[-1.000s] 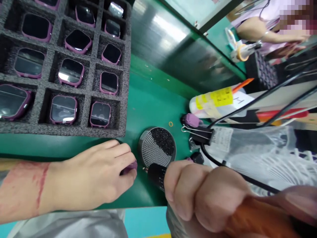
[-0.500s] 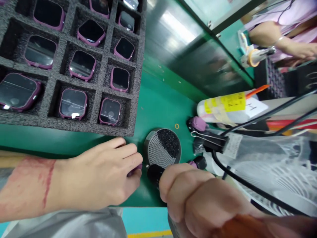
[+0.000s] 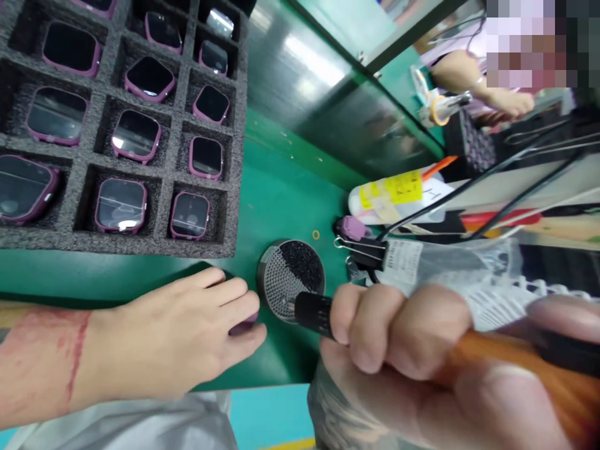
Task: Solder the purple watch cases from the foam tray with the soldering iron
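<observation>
Where foam tray (image 3: 237,125) ends, green bench (image 3: 285,194) (glossy panel (image 3: 328,94) behind).

Left hand (image 3: 187,340) lies palm down, fingers curled at the tips (forearm extended from the left). Right hand (image 3: 403,356) is clenched in a fist.

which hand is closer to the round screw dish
Right. The right hand grips a driver whose tip reaches over the round screw dish; the left hand lies beside it, apart, covering a purple piece.
</observation>
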`<state>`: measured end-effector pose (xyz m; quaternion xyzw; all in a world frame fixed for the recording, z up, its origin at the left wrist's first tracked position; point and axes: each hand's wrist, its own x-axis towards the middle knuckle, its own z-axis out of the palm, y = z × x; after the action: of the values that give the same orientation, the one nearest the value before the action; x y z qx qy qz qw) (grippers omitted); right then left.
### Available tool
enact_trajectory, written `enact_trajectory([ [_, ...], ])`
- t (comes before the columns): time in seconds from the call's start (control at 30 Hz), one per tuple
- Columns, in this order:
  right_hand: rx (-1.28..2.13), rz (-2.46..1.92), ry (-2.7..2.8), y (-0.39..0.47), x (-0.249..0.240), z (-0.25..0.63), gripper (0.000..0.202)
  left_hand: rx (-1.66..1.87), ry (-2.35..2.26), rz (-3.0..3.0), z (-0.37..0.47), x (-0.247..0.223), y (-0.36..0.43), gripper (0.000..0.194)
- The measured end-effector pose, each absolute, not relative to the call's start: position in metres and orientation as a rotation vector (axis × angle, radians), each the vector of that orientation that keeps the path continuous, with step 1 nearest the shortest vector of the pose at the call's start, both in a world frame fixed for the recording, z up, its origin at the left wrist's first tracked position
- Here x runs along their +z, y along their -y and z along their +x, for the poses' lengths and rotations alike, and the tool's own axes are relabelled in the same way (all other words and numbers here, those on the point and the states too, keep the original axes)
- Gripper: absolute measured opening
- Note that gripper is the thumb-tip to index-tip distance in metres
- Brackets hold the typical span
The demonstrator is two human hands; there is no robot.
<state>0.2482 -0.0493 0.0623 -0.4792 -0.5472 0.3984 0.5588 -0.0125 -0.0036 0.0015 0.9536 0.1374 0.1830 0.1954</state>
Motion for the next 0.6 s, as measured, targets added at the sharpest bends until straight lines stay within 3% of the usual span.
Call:
enact_trajectory([
  [0.1,0.927,-1.087,1.195,0.042,0.058,0.240,0.048,0.466,-0.314,2.674,-0.015,0.004,0.005,0.005],
  [0.2,0.909,-1.041,1.151,0.039,0.051,0.234,0.033,0.516,-0.283,2.645,-0.017,0.006,0.005,0.003],
  [0.3,0.907,-0.991,1.109,0.038,0.045,0.232,0.022,0.581,-0.307,2.629,-0.017,0.005,0.005,0.006],
  [0.6,0.929,-0.990,1.098,0.036,0.045,0.227,0.018,0.547,-0.425,2.753,-0.017,0.004,0.006,0.033],
])
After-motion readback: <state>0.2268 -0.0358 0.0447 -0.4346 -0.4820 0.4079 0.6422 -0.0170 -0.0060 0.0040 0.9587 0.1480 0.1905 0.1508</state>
